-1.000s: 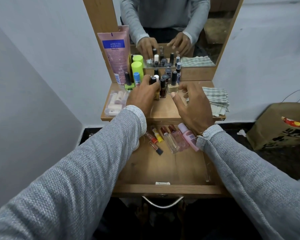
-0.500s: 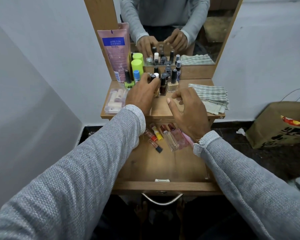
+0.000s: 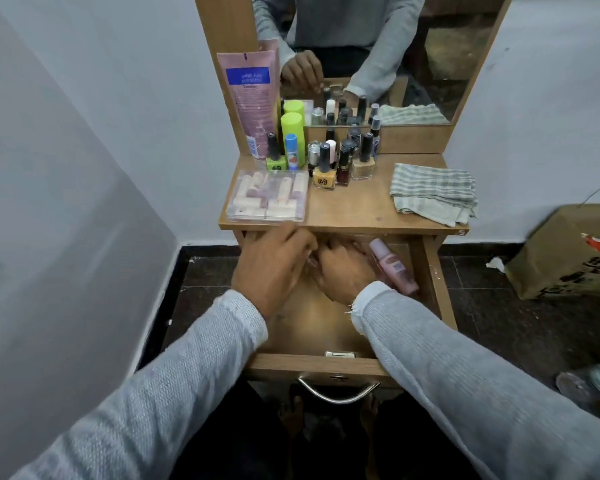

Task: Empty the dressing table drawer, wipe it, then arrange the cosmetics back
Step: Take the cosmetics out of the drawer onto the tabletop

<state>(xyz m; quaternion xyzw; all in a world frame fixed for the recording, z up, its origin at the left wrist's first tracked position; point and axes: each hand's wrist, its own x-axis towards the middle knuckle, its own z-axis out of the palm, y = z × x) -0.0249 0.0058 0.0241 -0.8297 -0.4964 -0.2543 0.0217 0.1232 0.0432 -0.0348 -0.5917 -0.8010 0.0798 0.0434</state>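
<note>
Both hands are down at the back of the open drawer (image 3: 430, 271), on the small bottles lying there, but the left hand (image 3: 274, 268) and the right hand (image 3: 343, 275) cover those bottles, so I cannot tell if they are gripping any. A pink bottle (image 3: 392, 265) lies just beside the right wrist, and a bump could roll it. Most little bottles (image 3: 340, 157) stand packed close on the table top (image 3: 354, 206), so one knock might tip many.

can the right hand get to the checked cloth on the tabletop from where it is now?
Probably yes. The right hand is down in the open drawer, and the checked cloth lies alone on the tabletop's right side, above it. Nothing stands between; it only has to lift past the tabletop edge.
</note>
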